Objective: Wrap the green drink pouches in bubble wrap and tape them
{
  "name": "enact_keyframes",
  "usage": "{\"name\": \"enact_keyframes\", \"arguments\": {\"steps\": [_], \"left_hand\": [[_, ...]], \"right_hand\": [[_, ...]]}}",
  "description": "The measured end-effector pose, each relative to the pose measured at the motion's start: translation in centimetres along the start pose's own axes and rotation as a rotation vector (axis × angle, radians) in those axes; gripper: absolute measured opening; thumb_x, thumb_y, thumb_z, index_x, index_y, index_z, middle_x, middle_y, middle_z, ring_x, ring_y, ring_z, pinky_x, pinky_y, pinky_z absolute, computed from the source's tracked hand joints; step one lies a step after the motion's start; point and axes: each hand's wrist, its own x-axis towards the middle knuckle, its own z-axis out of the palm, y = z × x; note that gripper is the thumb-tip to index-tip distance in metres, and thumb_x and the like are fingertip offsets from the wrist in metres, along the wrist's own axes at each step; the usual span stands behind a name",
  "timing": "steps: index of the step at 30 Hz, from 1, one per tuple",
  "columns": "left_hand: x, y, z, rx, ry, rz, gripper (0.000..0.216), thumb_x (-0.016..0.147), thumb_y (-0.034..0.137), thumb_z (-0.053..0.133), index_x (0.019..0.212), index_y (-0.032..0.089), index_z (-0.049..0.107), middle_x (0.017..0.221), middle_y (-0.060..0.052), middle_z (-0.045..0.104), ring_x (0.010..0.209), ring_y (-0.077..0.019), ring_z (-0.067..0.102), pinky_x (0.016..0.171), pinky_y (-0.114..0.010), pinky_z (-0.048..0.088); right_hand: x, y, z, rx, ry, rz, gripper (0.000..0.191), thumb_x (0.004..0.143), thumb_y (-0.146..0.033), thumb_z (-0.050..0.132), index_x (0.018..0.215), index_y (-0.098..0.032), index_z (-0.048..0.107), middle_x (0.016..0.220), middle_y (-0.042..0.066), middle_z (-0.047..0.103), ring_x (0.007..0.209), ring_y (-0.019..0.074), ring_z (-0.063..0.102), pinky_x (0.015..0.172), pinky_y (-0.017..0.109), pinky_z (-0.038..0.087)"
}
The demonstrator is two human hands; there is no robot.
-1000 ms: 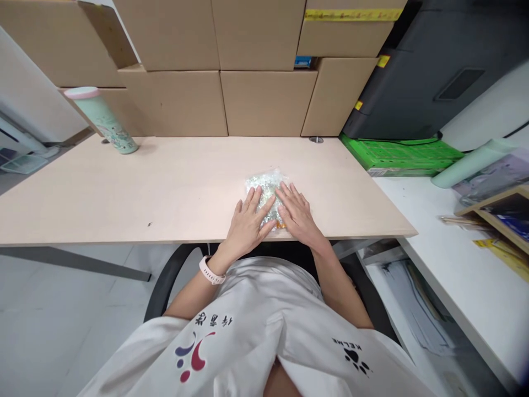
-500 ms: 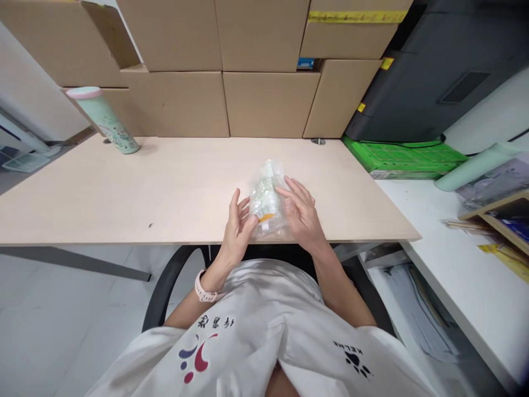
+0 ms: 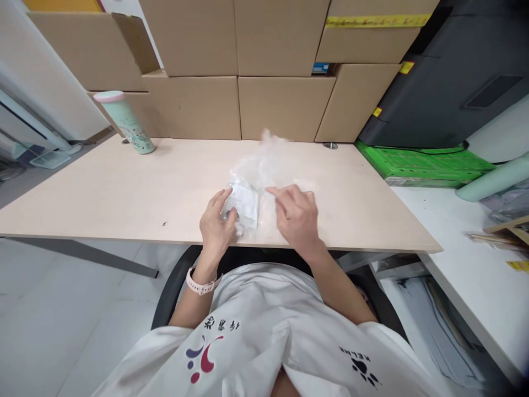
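The clear plastic bag (image 3: 270, 165) near the front edge of the tabletop (image 3: 124, 187) is a blurred smear, its outline and contents unreadable, and whether the right hand (image 3: 298, 218) pinches the film or only rests on it cannot be told. The left hand (image 3: 215, 225), closed around the white packet (image 3: 244, 205), hides that packet's left side. Along the tabletop's back edge the cardboard boxes (image 3: 281, 105) are cut off by the picture's top, and the small blue thing (image 3: 320, 67) between them is too small to identify.
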Motion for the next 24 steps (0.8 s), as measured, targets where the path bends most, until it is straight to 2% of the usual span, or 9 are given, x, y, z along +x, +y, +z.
{"name": "enact_keyframes", "arguments": {"steps": [2, 4, 7, 9, 11, 15, 17, 20, 24], "left_hand": [[0.2, -1.3, -0.1, 0.087, 0.023, 0.012, 0.043, 0.088, 0.051, 0.066, 0.127, 0.033, 0.064, 0.147, -0.008, 0.052, 0.141, -0.0390, 0.038, 0.122, -0.064, 0.020], [-0.1, -1.7, 0.1, 0.135, 0.020, 0.054, 0.042, 0.090, 0.052, 0.062, 0.126, 0.030, 0.065, 0.149, -0.009, 0.051, 0.143, -0.0396, 0.034, 0.121, -0.065, 0.019], [-1.0, 0.0, 1.4, 0.157, -0.041, 0.167, 0.041, 0.098, 0.050, 0.049, 0.130, 0.028, 0.063, 0.150, -0.009, 0.051, 0.143, -0.0346, 0.039, 0.120, -0.061, 0.029], [-1.6, 1.9, 3.0, 0.199, -0.146, 0.285, 0.042, 0.096, 0.051, 0.053, 0.131, 0.031, 0.061, 0.152, -0.007, 0.050, 0.145, -0.0337, 0.039, 0.120, -0.059, 0.030], [-1.8, 3.3, 4.7, 0.325, -0.332, 0.421, 0.052, 0.088, 0.054, 0.065, 0.135, 0.032, 0.059, 0.159, -0.007, 0.042, 0.150, -0.0379, 0.031, 0.121, -0.060, 0.028], [-1.5, 3.6, 6.9, 0.614, -0.480, 0.443, 0.049, 0.091, 0.041, 0.063, 0.138, 0.029, 0.056, 0.155, -0.007, 0.047, 0.149, -0.0393, 0.034, 0.118, -0.064, 0.033], [-1.1, 2.9, 6.7, 0.662, -0.483, 0.423, 0.044, 0.094, 0.038, 0.059, 0.135, 0.026, 0.058, 0.150, -0.007, 0.053, 0.147, -0.0345, 0.041, 0.118, -0.056, 0.039], [-0.5, 2.4, 5.1, 0.628, -0.490, 0.423, 0.031, 0.096, 0.037, 0.056, 0.125, 0.027, 0.063, 0.143, -0.006, 0.059, 0.142, -0.0257, 0.049, 0.114, -0.043, 0.047], [-0.1, 3.4, 3.6, 0.585, -0.539, 0.451, 0.024, 0.097, 0.034, 0.055, 0.119, 0.028, 0.063, 0.139, -0.005, 0.061, 0.137, -0.0235, 0.053, 0.108, -0.039, 0.051]], "right_hand": [[-0.3, 2.0, -0.8, 0.070, 0.111, 0.066, 0.050, 0.104, -0.046, 0.024, 0.137, -0.035, 0.060, 0.118, 0.012, 0.062, 0.116, 0.0355, 0.056, 0.103, 0.059, 0.039], [-0.7, 4.2, -1.7, 0.149, 0.127, 0.114, 0.051, 0.102, -0.053, 0.024, 0.143, -0.040, 0.052, 0.129, 0.010, 0.057, 0.123, 0.0386, 0.051, 0.103, 0.062, 0.037], [-1.3, 6.2, -2.9, 0.141, 0.104, 0.169, 0.055, 0.100, -0.054, 0.021, 0.150, -0.042, 0.042, 0.138, 0.010, 0.051, 0.129, 0.0433, 0.044, 0.103, 0.067, 0.033], [-1.4, 6.4, -3.6, 0.063, 0.159, 0.197, 0.052, 0.101, -0.050, 0.023, 0.145, -0.041, 0.049, 0.131, 0.012, 0.053, 0.121, 0.0418, 0.050, 0.098, 0.065, 0.036], [-1.4, 5.9, -4.2, -0.021, 0.250, 0.183, 0.046, 0.102, -0.043, 0.029, 0.135, -0.039, 0.060, 0.116, 0.013, 0.056, 0.106, 0.0361, 0.057, 0.091, 0.060, 0.042], [-1.4, 5.0, -5.1, -0.120, 0.376, 0.065, 0.037, 0.101, -0.030, 0.040, 0.122, -0.035, 0.070, 0.096, 0.010, 0.056, 0.087, 0.0275, 0.060, 0.078, 0.050, 0.049], [-1.5, 5.1, -5.3, -0.136, 0.410, 0.028, 0.034, 0.100, -0.026, 0.043, 0.118, -0.032, 0.071, 0.092, 0.009, 0.055, 0.083, 0.0252, 0.060, 0.074, 0.045, 0.050], [-1.6, 5.6, -5.1, -0.124, 0.431, 0.009, 0.032, 0.098, -0.021, 0.047, 0.114, -0.029, 0.073, 0.091, 0.008, 0.056, 0.080, 0.0227, 0.060, 0.072, 0.041, 0.050], [-1.3, 5.6, -4.7, -0.098, 0.454, -0.007, 0.029, 0.097, -0.017, 0.049, 0.110, -0.025, 0.074, 0.091, 0.006, 0.056, 0.080, 0.0200, 0.061, 0.071, 0.036, 0.050]]}}
